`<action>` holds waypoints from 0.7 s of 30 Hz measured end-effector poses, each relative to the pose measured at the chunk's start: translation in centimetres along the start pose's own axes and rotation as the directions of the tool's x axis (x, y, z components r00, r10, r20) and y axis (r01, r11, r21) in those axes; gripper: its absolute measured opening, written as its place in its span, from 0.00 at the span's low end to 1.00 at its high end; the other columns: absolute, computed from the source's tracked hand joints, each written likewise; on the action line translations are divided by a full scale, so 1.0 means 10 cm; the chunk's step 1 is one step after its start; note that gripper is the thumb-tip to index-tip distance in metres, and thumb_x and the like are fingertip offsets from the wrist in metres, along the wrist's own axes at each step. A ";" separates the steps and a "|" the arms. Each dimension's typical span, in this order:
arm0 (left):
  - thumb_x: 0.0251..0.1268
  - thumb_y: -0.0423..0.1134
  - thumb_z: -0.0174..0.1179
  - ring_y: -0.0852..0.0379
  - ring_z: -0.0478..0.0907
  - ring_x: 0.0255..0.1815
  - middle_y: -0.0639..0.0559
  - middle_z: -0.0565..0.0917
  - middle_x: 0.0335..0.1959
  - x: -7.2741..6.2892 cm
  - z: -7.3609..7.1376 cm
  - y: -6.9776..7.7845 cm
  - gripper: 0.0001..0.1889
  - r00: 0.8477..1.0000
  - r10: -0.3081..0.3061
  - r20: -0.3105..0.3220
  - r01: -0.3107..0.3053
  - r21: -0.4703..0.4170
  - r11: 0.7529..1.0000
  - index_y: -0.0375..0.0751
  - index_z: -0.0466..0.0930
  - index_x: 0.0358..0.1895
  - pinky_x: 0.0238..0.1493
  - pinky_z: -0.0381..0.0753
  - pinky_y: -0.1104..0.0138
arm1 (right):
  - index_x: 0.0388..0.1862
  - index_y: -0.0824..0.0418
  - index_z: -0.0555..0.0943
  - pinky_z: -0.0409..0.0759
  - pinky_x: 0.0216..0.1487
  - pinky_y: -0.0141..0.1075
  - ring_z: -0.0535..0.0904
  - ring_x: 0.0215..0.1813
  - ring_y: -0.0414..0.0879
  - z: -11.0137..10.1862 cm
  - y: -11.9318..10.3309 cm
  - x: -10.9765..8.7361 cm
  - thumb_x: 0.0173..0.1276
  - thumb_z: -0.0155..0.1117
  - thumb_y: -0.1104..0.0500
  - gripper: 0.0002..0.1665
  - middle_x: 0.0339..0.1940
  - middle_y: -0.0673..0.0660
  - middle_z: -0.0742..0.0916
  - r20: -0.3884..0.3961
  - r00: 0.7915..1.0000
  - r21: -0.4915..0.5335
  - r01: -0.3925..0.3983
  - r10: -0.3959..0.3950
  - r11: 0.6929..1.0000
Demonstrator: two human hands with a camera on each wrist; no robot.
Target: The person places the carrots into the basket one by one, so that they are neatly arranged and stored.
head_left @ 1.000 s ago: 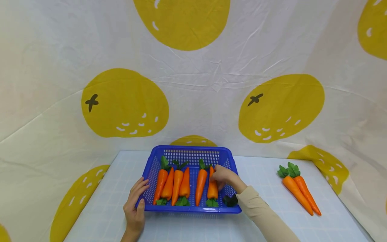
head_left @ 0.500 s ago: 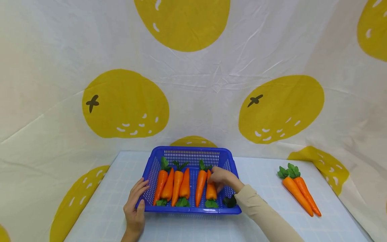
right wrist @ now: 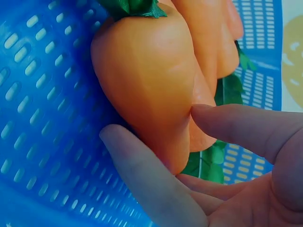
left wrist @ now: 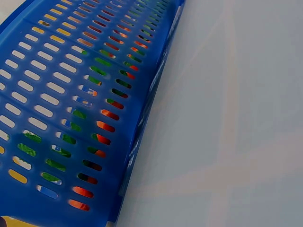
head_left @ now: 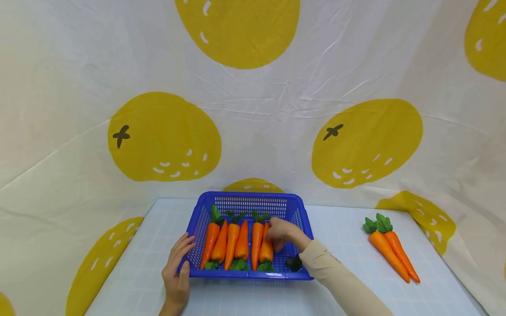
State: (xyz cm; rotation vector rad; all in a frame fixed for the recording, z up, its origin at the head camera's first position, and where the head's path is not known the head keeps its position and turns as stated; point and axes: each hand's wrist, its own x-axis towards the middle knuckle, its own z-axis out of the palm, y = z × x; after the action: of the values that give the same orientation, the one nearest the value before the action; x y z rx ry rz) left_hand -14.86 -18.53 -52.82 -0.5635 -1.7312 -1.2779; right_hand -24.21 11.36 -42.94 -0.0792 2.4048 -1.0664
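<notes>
A blue plastic basket (head_left: 221, 274) in the head view holds a row of orange carrots with green tops, some facing the opposite way. My left hand (head_left: 176, 272) grips its front left corner, fingers over the left rim and thumb near the front. In the left wrist view only the perforated basket wall (left wrist: 94, 109) shows clearly. Inside the basket, my right hand (head_left: 281, 232) holds the rightmost carrot (head_left: 266, 253) near its pointed end. The right wrist view shows the thumb and a finger on either side of that carrot (right wrist: 147, 71); its neighbour (head_left: 257, 241) lies against it.
Two more carrots (head_left: 389, 254) lie side by side on the pale checked cloth, right of the basket. A curtain (head_left: 269, 145) printed with yellow fruit hangs behind the table. A dark item (head_left: 293, 263) shows below the right wrist, its kind unclear.
My right hand has shifted left with the carrot it holds. The neighbouring carrot has moved left too, closing the gap between the two. My left hand stays at the basket's corner.
</notes>
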 end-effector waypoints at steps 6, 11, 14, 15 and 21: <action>0.59 0.22 0.45 0.38 0.68 0.69 0.28 0.79 0.57 -0.01 0.00 0.01 0.20 1.000 -0.013 0.004 0.013 0.003 1.000 0.23 0.79 0.52 0.73 0.61 0.66 | 0.55 0.72 0.70 0.87 0.32 0.50 0.85 0.28 0.60 0.02 -0.03 -0.01 0.63 0.64 0.66 0.23 0.31 0.63 0.82 0.010 1.000 -0.017 0.007 -0.007 1.000; 0.58 0.21 0.45 0.38 0.68 0.69 0.28 0.79 0.57 -0.02 0.00 0.00 0.20 1.000 -0.018 0.005 0.018 0.001 1.000 0.23 0.80 0.52 0.73 0.61 0.66 | 0.59 0.73 0.71 0.87 0.34 0.50 0.86 0.30 0.62 -0.02 -0.08 -0.06 0.64 0.64 0.64 0.26 0.33 0.64 0.83 0.029 0.998 -0.032 0.052 -0.051 0.998; 0.58 0.21 0.45 0.38 0.68 0.69 0.28 0.79 0.57 -0.02 -0.01 0.00 0.20 1.000 -0.018 0.004 0.018 0.005 1.000 0.23 0.80 0.52 0.73 0.61 0.66 | 0.61 0.73 0.71 0.87 0.34 0.51 0.86 0.32 0.63 -0.06 -0.12 -0.11 0.66 0.62 0.63 0.27 0.34 0.66 0.84 0.047 0.994 -0.030 0.097 -0.096 0.995; 0.58 0.21 0.45 0.38 0.68 0.69 0.28 0.79 0.57 -0.02 -0.01 0.00 0.20 1.000 -0.018 0.004 0.018 0.006 1.000 0.24 0.80 0.52 0.73 0.61 0.66 | 0.61 0.73 0.71 0.87 0.35 0.51 0.86 0.32 0.64 -0.08 -0.14 -0.13 0.66 0.62 0.63 0.27 0.34 0.67 0.85 0.054 0.992 -0.030 0.113 -0.112 0.993; 0.58 0.22 0.45 0.39 0.68 0.69 0.29 0.79 0.57 -0.02 0.00 0.02 0.20 1.000 -0.023 0.005 0.023 0.009 1.000 0.25 0.80 0.53 0.73 0.62 0.67 | 0.55 0.69 0.76 0.86 0.34 0.50 0.86 0.34 0.64 -0.16 -0.22 -0.29 0.68 0.61 0.60 0.20 0.37 0.67 0.86 0.069 0.984 -0.057 0.166 -0.162 0.985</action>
State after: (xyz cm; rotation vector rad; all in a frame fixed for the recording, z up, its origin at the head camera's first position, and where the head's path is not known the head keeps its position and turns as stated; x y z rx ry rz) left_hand -14.64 -18.49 -52.88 -0.5432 -1.7514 -1.2855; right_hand -22.80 11.69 -39.27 -0.3333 2.4062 -1.0442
